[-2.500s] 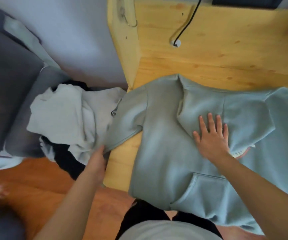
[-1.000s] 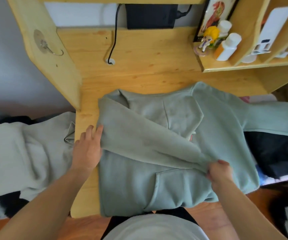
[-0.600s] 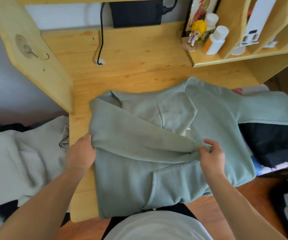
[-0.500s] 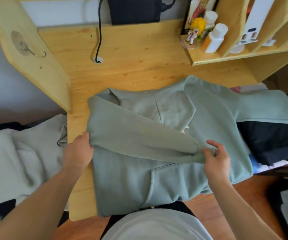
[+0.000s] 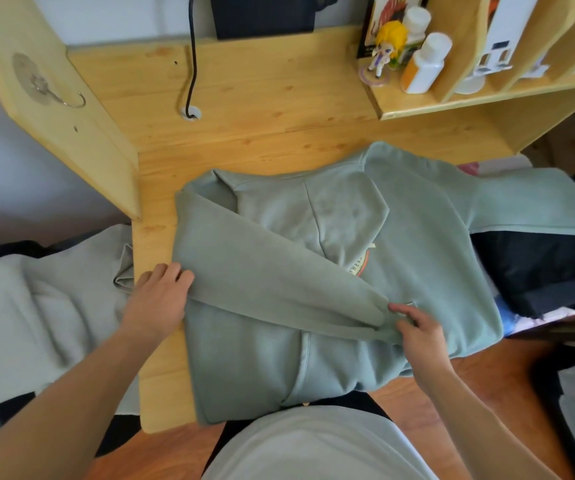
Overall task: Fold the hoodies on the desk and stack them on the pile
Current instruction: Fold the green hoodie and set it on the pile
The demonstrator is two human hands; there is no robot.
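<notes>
— Where's the hoodie (image 5: pixel 428 258)?
— Mid-bench (image 5: pixel 261 109). Left hand (image 5: pixel 157 299) grips its nine-o'clock fold; right hand (image 5: pixel 417 332) pinches the sleeve cuff.
— Around it?
— Bottles (image 5: pixel 424 64) at one o'clock, cable (image 5: pixel 192 64) at twelve.

The sage-green hoodie (image 5: pixel 261 341) is soft matt fleece cloth, the desk (image 5: pixel 261 109) smooth lightly varnished knotty pine, the white bottle (image 5: pixel 424 64) glossy plastic, the hook (image 5: pixel 67 98) shiny metal.
</notes>
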